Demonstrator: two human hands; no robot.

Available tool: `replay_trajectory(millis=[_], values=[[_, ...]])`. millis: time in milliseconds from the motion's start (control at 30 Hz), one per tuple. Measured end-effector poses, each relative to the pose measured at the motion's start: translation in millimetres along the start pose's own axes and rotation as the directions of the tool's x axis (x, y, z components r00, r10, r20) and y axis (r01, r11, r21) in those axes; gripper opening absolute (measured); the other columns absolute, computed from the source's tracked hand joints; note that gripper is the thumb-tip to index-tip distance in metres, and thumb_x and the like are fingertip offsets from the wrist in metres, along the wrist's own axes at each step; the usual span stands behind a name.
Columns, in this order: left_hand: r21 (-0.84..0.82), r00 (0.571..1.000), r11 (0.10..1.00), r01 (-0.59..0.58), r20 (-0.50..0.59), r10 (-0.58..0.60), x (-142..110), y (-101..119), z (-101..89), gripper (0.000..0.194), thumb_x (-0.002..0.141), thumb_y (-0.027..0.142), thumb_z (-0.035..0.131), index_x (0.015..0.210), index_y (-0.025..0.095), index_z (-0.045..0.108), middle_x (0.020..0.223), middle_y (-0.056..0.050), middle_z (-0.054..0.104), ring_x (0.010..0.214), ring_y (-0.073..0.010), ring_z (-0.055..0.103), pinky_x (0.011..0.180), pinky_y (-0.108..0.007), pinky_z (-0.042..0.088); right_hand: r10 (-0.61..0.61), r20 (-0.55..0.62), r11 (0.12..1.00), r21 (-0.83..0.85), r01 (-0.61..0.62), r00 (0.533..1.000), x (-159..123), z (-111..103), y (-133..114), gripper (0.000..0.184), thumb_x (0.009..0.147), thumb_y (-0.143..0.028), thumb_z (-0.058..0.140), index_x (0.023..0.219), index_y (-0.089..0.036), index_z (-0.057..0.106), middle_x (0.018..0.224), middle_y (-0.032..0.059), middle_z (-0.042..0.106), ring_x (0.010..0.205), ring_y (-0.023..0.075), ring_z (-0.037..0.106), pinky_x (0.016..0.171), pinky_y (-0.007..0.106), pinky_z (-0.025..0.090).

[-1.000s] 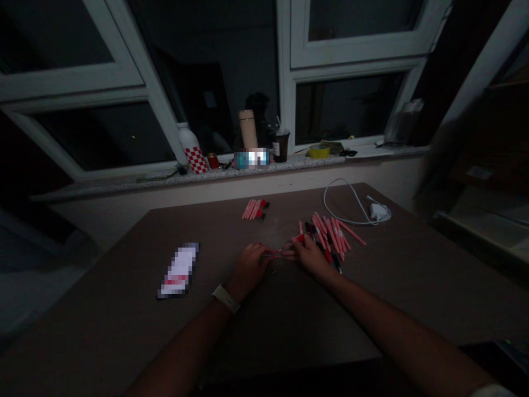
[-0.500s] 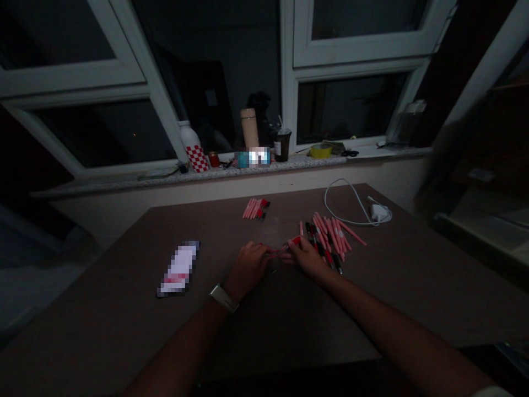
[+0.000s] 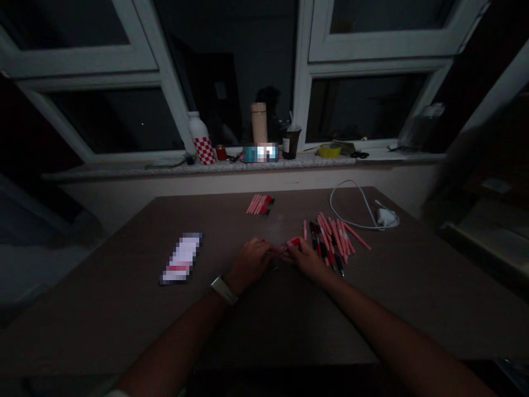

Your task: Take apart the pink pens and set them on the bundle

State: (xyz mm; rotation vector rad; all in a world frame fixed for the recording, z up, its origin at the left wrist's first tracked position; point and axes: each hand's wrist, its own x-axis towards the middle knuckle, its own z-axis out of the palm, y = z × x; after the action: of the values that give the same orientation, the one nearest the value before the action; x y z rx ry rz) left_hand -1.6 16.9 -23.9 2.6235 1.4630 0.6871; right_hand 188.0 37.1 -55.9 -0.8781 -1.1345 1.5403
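Note:
My left hand, with a watch on its wrist, is closed on a thin pink pen piece over the middle of the table. Facing it, my right hand pinches a red pen part. The tips of these pieces meet or cross between my fingers; dim light hides which. A small thin bit lies on the table just below. Right beside my right hand is a pile of pink pen pieces with red and black ones. Farther back lies a small row of pink, red and black pens.
A phone rests on the table at left. A white cable with a charger lies at the back right. On the sill stand a checkered bottle, a beige flask, a drink cup and yellow tape.
The camera view has turned slightly, so the scene sits a little to the right. My hands have come slightly closer together, both keeping their pinch on the pen pieces.

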Motion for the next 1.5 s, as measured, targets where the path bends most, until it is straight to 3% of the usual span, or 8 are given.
replay_trajectory(millis=[467, 633, 767, 1067, 1167, 1333, 1500], values=[[0.032, 0.997, 0.999, -0.032, 0.069, 0.03, 4, -15, -18.8, 0.012, 0.086, 0.024, 0.059, 0.095, 0.02, 0.065, 0.091, -0.007, 0.066, 0.088, -0.0215, 0.056, 0.074, -0.033, 0.043, 0.014, -0.073, 0.99, -0.136, -0.024, 0.997, 2, -5, 1, 0.04, 0.07, -0.056, 0.067, 0.079, -0.021, 0.049, 0.077, -0.0002, 0.065, 0.074, 0.0161, 0.068, 0.078, 0.035, 0.055], [-0.008, 0.995, 0.998, -0.055, 0.078, 0.056, 5, -17, -22.2, 0.013, 0.087, 0.024, 0.058, 0.096, 0.022, 0.067, 0.094, -0.006, 0.066, 0.092, -0.021, 0.056, 0.08, -0.033, 0.042, -0.018, -0.1, 0.99, -0.14, 0.004, 0.995, 3, -5, -4, 0.041, 0.07, -0.057, 0.066, 0.081, -0.022, 0.049, 0.078, -0.0001, 0.065, 0.074, 0.0165, 0.068, 0.077, 0.035, 0.056], [-0.008, 0.997, 0.998, -0.062, 0.054, 0.062, 6, -20, -23.1, 0.018, 0.09, 0.028, 0.054, 0.1, 0.021, 0.067, 0.097, -0.006, 0.066, 0.092, -0.0206, 0.056, 0.082, -0.034, 0.042, -0.1, -0.12, 0.982, -0.17, 0.079, 0.988, 4, -9, -11, 0.04, 0.075, -0.057, 0.063, 0.086, -0.022, 0.05, 0.084, 0.0024, 0.067, 0.077, 0.0173, 0.067, 0.075, 0.035, 0.057], [-0.054, 1.0, 0.999, 0.006, 0.002, -0.006, 7, -27, -32.6, 0.018, 0.089, 0.032, 0.056, 0.098, 0.022, 0.067, 0.095, -0.006, 0.067, 0.093, -0.0206, 0.057, 0.08, -0.033, 0.043, -0.271, -0.096, 0.849, -0.492, 0.191, 0.958, 1, -17, -22, 0.034, 0.084, -0.054, 0.053, 0.088, -0.02, 0.056, 0.084, 0.006, 0.069, 0.077, 0.0201, 0.066, 0.075, 0.035, 0.052], [-0.102, 1.0, 0.994, 0.028, -0.008, -0.029, 9, -27, -37.6, 0.022, 0.09, 0.036, 0.053, 0.097, 0.022, 0.067, 0.094, -0.005, 0.066, 0.091, -0.0195, 0.057, 0.079, -0.032, 0.043, -0.275, -0.105, 0.846, -0.5, 0.188, 0.956, 1, -16, -22, 0.036, 0.082, -0.057, 0.055, 0.086, -0.021, 0.057, 0.083, 0.0061, 0.07, 0.076, 0.0211, 0.065, 0.073, 0.034, 0.051], [-0.033, 0.979, 0.993, 0.114, -0.169, -0.118, 10, -35, -35.5, 0.024, 0.093, 0.036, 0.047, 0.096, 0.019, 0.065, 0.097, -0.006, 0.066, 0.094, -0.0212, 0.056, 0.083, -0.035, 0.041, -0.287, -0.129, 0.848, -0.495, 0.19, 0.949, 0, -15, -23, 0.036, 0.081, -0.057, 0.056, 0.085, -0.022, 0.058, 0.081, 0.0048, 0.069, 0.073, 0.0205, 0.064, 0.07, 0.033, 0.051], [0.073, 0.976, 0.983, 0.17, -0.152, -0.158, 5, -52, -20.9, 0.02, 0.09, 0.034, 0.053, 0.091, 0.019, 0.066, 0.094, -0.007, 0.067, 0.09, -0.0233, 0.055, 0.08, -0.036, 0.04, -0.318, -0.139, 0.837, -0.506, 0.209, 0.938, 0, -16, -24, 0.033, 0.083, -0.054, 0.055, 0.087, -0.022, 0.057, 0.081, 0.0045, 0.069, 0.074, 0.0201, 0.064, 0.07, 0.032, 0.049]])
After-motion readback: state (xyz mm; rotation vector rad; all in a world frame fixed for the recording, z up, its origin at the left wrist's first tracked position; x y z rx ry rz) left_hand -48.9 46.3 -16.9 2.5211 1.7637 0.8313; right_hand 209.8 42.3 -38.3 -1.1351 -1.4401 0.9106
